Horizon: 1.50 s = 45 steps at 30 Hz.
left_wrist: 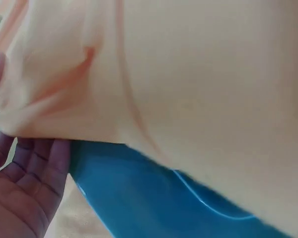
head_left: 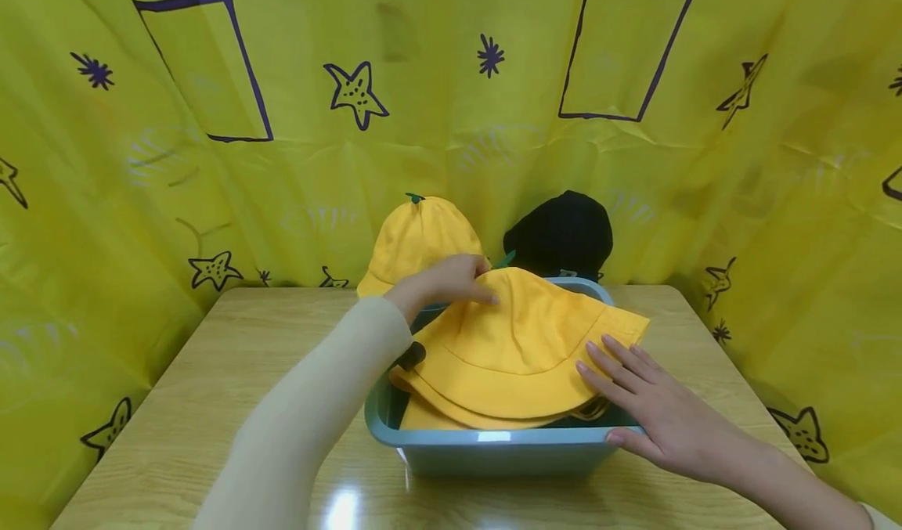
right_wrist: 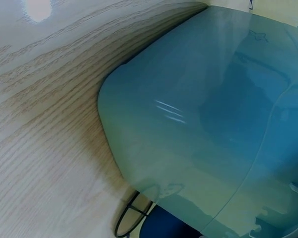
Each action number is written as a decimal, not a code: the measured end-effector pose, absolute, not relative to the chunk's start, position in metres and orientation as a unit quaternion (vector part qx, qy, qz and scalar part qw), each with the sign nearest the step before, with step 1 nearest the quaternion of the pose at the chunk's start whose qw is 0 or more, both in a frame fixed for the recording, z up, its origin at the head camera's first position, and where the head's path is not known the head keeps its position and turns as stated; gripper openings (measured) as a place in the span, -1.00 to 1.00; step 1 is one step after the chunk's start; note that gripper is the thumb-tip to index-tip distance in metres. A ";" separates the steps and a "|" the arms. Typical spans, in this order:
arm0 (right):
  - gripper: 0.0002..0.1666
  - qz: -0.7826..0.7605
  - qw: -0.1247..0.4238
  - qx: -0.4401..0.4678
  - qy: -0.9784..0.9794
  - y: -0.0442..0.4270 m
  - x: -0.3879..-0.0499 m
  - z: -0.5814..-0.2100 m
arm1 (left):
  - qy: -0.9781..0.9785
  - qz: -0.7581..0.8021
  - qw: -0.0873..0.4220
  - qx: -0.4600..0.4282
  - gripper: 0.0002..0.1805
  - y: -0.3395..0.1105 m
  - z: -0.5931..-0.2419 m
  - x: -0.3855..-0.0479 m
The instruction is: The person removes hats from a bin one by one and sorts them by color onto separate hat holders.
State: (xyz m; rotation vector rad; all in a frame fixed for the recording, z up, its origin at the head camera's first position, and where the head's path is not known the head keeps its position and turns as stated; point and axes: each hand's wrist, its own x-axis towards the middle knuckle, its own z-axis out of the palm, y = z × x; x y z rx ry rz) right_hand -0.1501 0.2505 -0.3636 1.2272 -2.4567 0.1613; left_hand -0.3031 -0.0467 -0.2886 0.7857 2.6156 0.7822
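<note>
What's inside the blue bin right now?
More yellow cloth shows inside the blue bin, beneath the yellow hat that the left hand holds. The hat covers most of the opening, so the bottom can't be seen.

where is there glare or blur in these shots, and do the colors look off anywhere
Head view: bright glare on the table near the bottom edge, a smaller patch on the rim of the bin; left wrist view: the hat looks soft and washed out to pale peach; right wrist view: white glare on the table, upper left, short streaks on the bin.
</note>
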 end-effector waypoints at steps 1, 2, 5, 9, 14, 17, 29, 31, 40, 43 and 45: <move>-0.21 0.056 0.193 0.437 -0.877 0.250 -0.150 -0.363 | 0.914 0.262 0.146 0.275 -0.67 -0.047 -0.289 -0.303; -0.21 0.055 0.192 0.437 -0.877 0.250 -0.150 -0.363 | 0.916 0.252 0.142 0.279 -0.67 -0.048 -0.289 -0.302; -0.20 0.056 0.189 0.436 -0.878 0.250 -0.149 -0.363 | 0.915 0.238 0.135 0.295 -0.71 -0.050 -0.289 -0.302; -0.20 0.059 0.187 0.435 -0.879 0.250 -0.150 -0.363 | 0.908 0.245 0.127 0.316 -0.71 -0.052 -0.286 -0.301; -0.19 0.056 0.186 0.431 -0.881 0.251 -0.149 -0.363 | 0.904 0.236 0.112 0.339 -0.74 -0.052 -0.278 -0.298; -0.19 0.058 0.186 0.430 -0.882 0.251 -0.149 -0.364 | 0.902 0.233 0.104 0.348 -0.77 -0.054 -0.272 -0.296; -0.17 0.041 0.205 0.440 -0.873 0.250 -0.150 -0.361 | 0.893 0.238 0.050 0.380 -0.80 -0.064 -0.232 -0.283; -0.17 0.034 0.223 0.457 -0.861 0.249 -0.151 -0.359 | 0.892 0.232 0.040 0.385 -0.81 -0.065 -0.225 -0.278; -0.26 0.010 0.334 0.554 -0.763 0.242 -0.162 -0.345 | 0.888 0.213 0.018 0.407 -0.63 -0.070 -0.204 -0.265; -0.36 0.012 0.390 0.580 -0.715 0.234 -0.162 -0.334 | 0.885 0.210 0.010 0.415 -0.65 -0.074 -0.199 -0.262; -0.43 0.011 0.423 0.584 -0.693 0.229 -0.161 -0.324 | 0.884 0.217 0.003 0.415 -0.65 -0.078 -0.195 -0.260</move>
